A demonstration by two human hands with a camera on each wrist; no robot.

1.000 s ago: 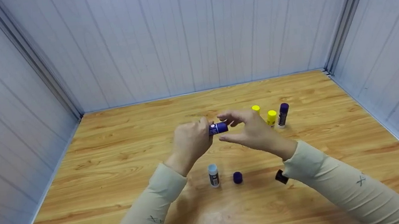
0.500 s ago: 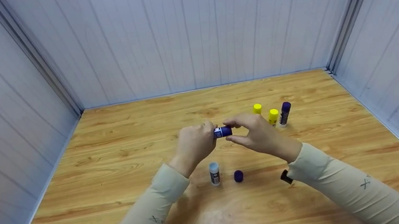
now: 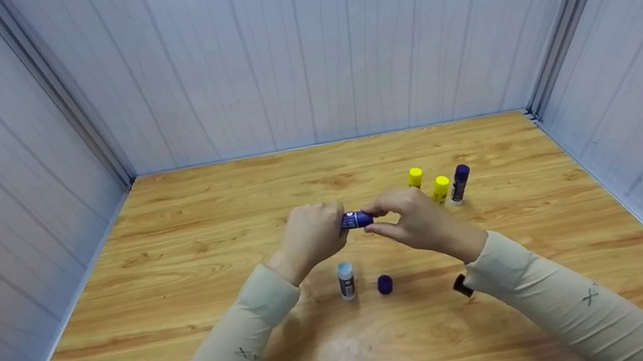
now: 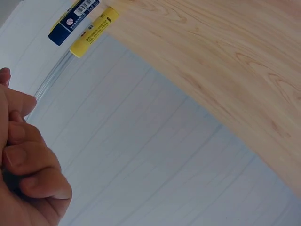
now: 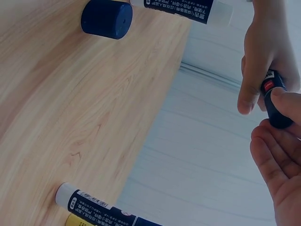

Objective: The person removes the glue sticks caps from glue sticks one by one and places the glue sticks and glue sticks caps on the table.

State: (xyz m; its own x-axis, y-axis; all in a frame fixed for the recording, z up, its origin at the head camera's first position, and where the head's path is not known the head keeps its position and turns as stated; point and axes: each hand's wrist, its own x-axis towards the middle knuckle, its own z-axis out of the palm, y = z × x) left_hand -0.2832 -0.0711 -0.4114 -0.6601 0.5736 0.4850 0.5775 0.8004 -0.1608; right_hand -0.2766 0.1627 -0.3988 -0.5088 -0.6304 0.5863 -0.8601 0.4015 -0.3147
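My left hand [image 3: 311, 231] grips a dark blue glue stick [image 3: 350, 221], held level above the table with its capped end pointing right. At that end, the thumb and fingers of my right hand [image 3: 419, 217] pinch the cap [image 3: 364, 219]. In the right wrist view the thumb lies along the cap [image 5: 279, 114], and the left hand [image 5: 265, 52] covers the rest of the stick. Curled fingers of the left hand [image 4: 35, 165] fill the lower left of the left wrist view, where the held stick is mostly hidden.
Below the hands an uncapped glue stick [image 3: 347, 283] stands upright beside a loose dark blue cap [image 3: 385, 284]. A small black cylinder [image 3: 463, 285] lies against the right sleeve. Two yellow glue sticks [image 3: 440, 188] and a dark blue one [image 3: 459, 182] stand behind the right hand.
My right hand's thumb and fingers, spread apart from the stick at first, have closed onto its cap. The glue stick has dropped slightly. Things on the table stay put.
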